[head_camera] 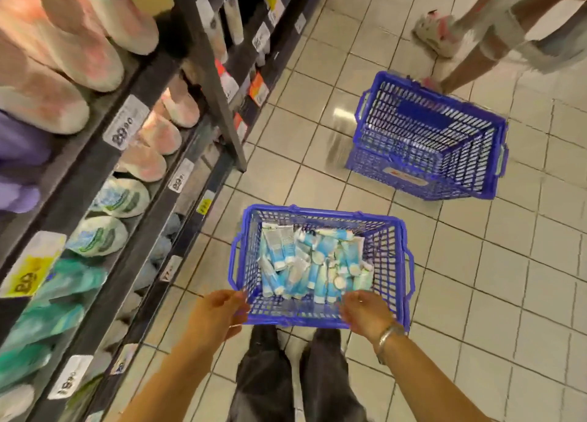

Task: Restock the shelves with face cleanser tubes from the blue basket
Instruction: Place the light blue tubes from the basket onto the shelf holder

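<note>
A blue plastic basket (394, 263) stands on the tiled floor in front of my feet. Several blue-and-white face cleanser tubes (314, 263) lie heaped inside it. My left hand (219, 310) grips the basket's near rim at its left corner. At the near right corner my right hand (365, 310), a bracelet on its wrist, curls its fingers over the same rim. The dark shelving (149, 155) runs along my left, stocked with pink, white and green tubes and price labels.
Two more blue baskets (428, 136), nested and with nothing in the top one, stand further along the aisle to the right. Another person's legs and shoes (438, 34) are at the top right. Open tiled floor lies to the right of my basket.
</note>
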{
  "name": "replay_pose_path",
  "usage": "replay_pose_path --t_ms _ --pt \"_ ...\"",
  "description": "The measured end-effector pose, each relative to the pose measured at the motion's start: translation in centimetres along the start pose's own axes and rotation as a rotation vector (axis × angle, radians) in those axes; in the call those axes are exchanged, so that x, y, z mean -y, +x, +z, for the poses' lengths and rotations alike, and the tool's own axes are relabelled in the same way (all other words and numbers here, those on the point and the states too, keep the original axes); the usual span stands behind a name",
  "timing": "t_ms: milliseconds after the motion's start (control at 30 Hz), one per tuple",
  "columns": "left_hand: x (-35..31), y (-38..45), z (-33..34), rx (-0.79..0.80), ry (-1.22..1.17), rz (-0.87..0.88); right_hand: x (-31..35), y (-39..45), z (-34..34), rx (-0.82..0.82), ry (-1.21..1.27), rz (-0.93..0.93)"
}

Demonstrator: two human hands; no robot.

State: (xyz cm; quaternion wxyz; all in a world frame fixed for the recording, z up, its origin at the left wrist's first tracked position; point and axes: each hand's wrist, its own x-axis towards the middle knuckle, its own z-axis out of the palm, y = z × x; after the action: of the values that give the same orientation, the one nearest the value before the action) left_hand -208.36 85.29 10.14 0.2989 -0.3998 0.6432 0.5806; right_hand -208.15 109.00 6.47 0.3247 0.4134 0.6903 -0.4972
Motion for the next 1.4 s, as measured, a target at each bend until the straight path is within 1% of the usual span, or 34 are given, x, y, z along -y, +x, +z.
replay_pose_path --t_ms 100,233,333,433,500,567,633,700,767,833,967,1100,1167,1267,1333,1400 --pt "1.2 3.6 1.8 0.012 -0.015 -0.078 -0.8 3.9 -0.2 0.008 0.007 0.055" --pt "1.8 11.1 4.1 0.0 -0.086 -0.148 -0.8 11.4 1.0 0.029 0.057 0.096" --pt "3.2 17.8 6.3 -0.038 -0.23 -0.194 -0.8 19.0 2.0 0.019 0.053 0.063" --pt "6.3 24.5 9.1 -0.088 -0.262 -0.197 -2.1 26.6 3.2 0.0 -0.039 0.017" --pt "8.8 28.6 10.9 -0.133 -0.216 -0.15 -3.7 31.2 4.1 -0.06 -0.095 -0.005" --pt "11.3 32.3 12.3 -0.171 -0.1 -0.084 -5.3 35.0 4.9 -0.134 -0.137 -0.017" --pt "13.4 35.2 13.6 -0.209 -0.027 -0.061 -6.5 38.0 5.7 -0.15 -0.189 -0.027" --pt "14.7 37.4 15.0 -0.269 0.04 -0.074 -7.4 40.6 6.4 -0.158 -0.249 -0.038" --pt "15.1 39.3 16.3 -0.282 0.101 -0.082 -7.9 42.5 7.0 -0.181 -0.253 -0.017" --pt "15.6 41.0 17.2 -0.256 0.12 -0.083 -8.5 43.9 7.6 -0.196 -0.249 0.011" --pt "16.7 42.9 17.4 -0.232 0.192 -0.086 -9.4 45.9 8.5 -0.171 -0.28 0.055" --pt "16.5 44.5 16.7 -0.185 0.084 -0.081 -8.8 47.2 8.9 -0.165 -0.184 0.066" --pt "16.5 44.6 16.5 -0.152 0.031 -0.136 -8.8 47.1 8.8 -0.146 -0.145 0.062" --pt "17.0 43.5 16.3 -0.126 -0.109 -0.223 -9.3 46.2 8.4 -0.113 -0.159 0.112" --pt "17.3 42.5 16.0 -0.127 -0.163 -0.238 -9.5 45.2 8.2 -0.098 -0.153 0.127" --pt "17.2 41.2 15.7 -0.113 -0.164 -0.244 -9.4 44.0 7.9 -0.121 -0.124 0.129"
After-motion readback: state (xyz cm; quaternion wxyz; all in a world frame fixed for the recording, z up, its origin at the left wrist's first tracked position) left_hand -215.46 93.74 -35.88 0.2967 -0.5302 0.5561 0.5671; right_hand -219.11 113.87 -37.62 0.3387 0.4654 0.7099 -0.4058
